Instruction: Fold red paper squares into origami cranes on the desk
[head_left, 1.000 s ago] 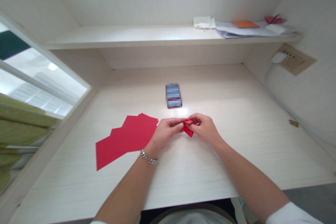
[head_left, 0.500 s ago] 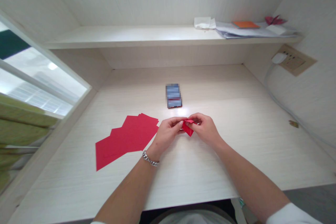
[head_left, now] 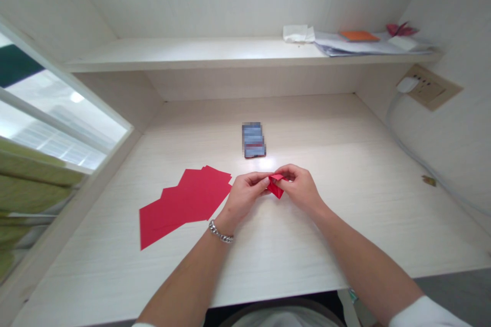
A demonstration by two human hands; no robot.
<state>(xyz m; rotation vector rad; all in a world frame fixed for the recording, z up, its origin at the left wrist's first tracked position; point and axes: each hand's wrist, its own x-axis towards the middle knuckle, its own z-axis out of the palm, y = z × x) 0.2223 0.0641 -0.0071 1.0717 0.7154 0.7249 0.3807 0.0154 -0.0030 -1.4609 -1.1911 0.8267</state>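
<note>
Between my two hands is a small piece of folded red paper (head_left: 276, 190), its pointed end toward me. My left hand (head_left: 247, 191) pinches its left side between thumb and fingers. On the other side, my right hand (head_left: 301, 186) grips the upper right part, thumb against a fold. The fingers hide part of the folded paper. To the left of my left hand, several sheets of red paper (head_left: 184, 196) lie fanned out and overlapping on the desk (head_left: 268, 255).
A phone (head_left: 253, 140) lies beyond my hands. The shelf (head_left: 192, 51) above bears papers (head_left: 368, 45), an orange pad (head_left: 359, 36) and a red folded paper (head_left: 402, 29). A cable (head_left: 406, 150) runs from the wall socket (head_left: 431, 89) down the right side.
The folded red paper and both hands have barely shifted; the paper's front faces sit at a slightly different angle. The red sheets and the phone have stayed in place.
</note>
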